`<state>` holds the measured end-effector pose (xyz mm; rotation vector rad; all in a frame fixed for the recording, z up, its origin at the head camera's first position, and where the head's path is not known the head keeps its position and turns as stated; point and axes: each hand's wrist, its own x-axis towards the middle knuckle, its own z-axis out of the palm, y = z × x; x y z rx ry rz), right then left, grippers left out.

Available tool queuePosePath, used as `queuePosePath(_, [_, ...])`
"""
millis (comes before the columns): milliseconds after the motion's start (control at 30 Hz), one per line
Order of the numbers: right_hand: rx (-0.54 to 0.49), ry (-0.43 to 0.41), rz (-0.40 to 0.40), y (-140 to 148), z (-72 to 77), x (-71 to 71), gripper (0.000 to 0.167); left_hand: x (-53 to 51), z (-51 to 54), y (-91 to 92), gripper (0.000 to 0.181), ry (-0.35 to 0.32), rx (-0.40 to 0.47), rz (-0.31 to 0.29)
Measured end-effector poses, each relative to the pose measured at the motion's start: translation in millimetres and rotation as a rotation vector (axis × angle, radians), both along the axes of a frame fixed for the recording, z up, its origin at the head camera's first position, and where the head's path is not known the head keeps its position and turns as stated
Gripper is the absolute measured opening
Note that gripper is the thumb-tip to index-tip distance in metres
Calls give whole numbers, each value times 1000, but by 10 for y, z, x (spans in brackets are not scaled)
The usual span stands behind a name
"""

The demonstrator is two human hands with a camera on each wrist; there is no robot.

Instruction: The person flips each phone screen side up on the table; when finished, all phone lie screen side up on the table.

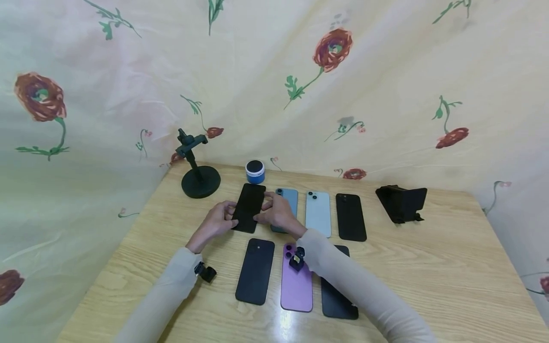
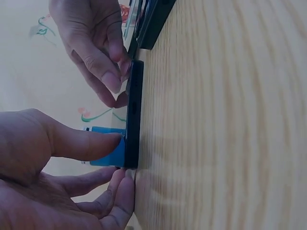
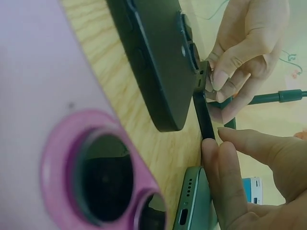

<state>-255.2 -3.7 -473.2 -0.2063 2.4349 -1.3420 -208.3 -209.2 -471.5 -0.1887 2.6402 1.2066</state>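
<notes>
A black smartphone (image 1: 249, 208) lies at the left end of the back row, glossy face up with no camera lenses showing. My left hand (image 1: 216, 220) pinches its left edge, the thumb over the top and the fingers low at the side, as the left wrist view shows. On the opposite long edge, my right hand (image 1: 279, 213) holds it between thumb and fingers. Right beside it, partly under my right hand, is a blue phone (image 1: 289, 199). In the left wrist view the black phone (image 2: 135, 110) is nearly flush with the table; whether it touches cannot be told.
Further right lie a pale blue phone (image 1: 318, 216) and a black phone (image 1: 351, 217). The front row has a dark phone (image 1: 255, 271), a purple phone (image 1: 296, 290) and another dark phone (image 1: 336, 300) under my right forearm. Behind are a round-based stand (image 1: 200, 182), a blue-white cylinder (image 1: 255, 177) and a folding holder (image 1: 399, 205).
</notes>
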Motion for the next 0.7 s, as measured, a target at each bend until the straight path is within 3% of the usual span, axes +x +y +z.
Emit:
queuePosePath(433, [31,31,64,192,121,82,89,12,39,36,57,-21,8,2])
queuePosePath(700, [7,43,62,477,175,95,87,34,30,57,62,65,-12,10])
